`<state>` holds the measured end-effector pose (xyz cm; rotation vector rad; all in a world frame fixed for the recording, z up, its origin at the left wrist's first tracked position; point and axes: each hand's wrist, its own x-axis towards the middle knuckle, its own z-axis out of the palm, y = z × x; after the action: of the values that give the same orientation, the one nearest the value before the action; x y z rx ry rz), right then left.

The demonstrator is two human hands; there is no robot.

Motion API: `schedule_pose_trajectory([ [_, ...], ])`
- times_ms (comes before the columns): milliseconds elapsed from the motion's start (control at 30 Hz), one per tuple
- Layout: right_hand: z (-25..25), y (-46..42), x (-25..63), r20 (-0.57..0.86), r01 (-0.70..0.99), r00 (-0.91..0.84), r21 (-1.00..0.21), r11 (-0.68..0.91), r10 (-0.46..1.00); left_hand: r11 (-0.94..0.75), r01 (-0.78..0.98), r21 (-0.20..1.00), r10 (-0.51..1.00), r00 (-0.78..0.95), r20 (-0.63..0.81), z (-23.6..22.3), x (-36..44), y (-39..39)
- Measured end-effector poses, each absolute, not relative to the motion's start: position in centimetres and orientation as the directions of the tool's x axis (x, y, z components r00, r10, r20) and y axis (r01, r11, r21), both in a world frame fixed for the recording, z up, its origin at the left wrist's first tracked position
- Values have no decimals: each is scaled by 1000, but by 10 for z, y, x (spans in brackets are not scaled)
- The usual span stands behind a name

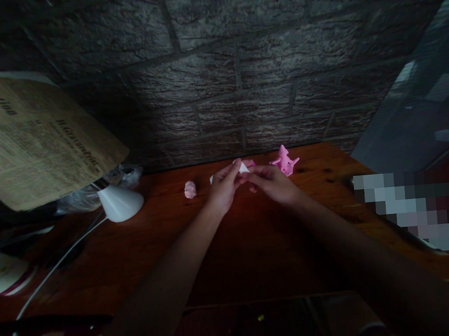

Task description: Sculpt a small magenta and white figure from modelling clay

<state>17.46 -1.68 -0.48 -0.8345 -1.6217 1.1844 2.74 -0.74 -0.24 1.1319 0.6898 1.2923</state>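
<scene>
Both hands meet above the far part of the wooden table. My left hand (226,185) is closed, its thumb and fingers pinching a small white piece of paper (242,167) that looks folded. Opposite it, my right hand (270,181) is closed too, with thumb and fingertips on the right side of the same paper. The fingers hide much of it. Just behind the right hand stands a pink pointed figure (284,160), perhaps folded paper. A pale pink crumpled lump (190,189) lies to the left of my left hand. A bit of brighter pink shows behind the fingertips.
A lamp with a newspaper-print shade (47,140) and white base (120,202) stands at left, its white cord (61,261) trailing forward. Clear plastic (80,199) lies behind it. A white container (1,273) sits far left. A stone-patterned wall (209,76) closes the back of the table (239,260).
</scene>
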Motion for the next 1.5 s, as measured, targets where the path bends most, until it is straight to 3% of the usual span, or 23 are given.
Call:
schedule_pose_trajectory([
  [467, -2, -18, 173, 254, -55, -312, -967, 250, 915, -121, -330, 936, 961, 198, 194, 1, 27, -12],
  [600, 0, -20, 171, 114, -187, -333, -981, 53, 936, -188, -292, 938, 961, 144, 238, -1, 25, -9],
  [700, 1, -21, 171, -20, -312, -369, -939, -144, 929, -240, -253, 937, 954, 116, 275, -4, 25, -7],
  [800, 0, -22, 172, -63, -380, -433, -892, -246, 899, -240, -275, 931, 947, 143, 286, -5, 26, -7],
  [1100, -5, -20, 174, -19, -485, -431, -839, -249, 902, -106, -334, 936, 932, 294, 211, -2, 25, -10],
  [1300, -2, -23, 171, -7, -448, -416, -869, -212, 909, -179, -309, 934, 952, 186, 244, -3, 23, -6],
  [1500, 5, -28, 171, -67, -507, -452, -801, -318, 889, -189, -368, 910, 948, 172, 266, -4, 26, -6],
])
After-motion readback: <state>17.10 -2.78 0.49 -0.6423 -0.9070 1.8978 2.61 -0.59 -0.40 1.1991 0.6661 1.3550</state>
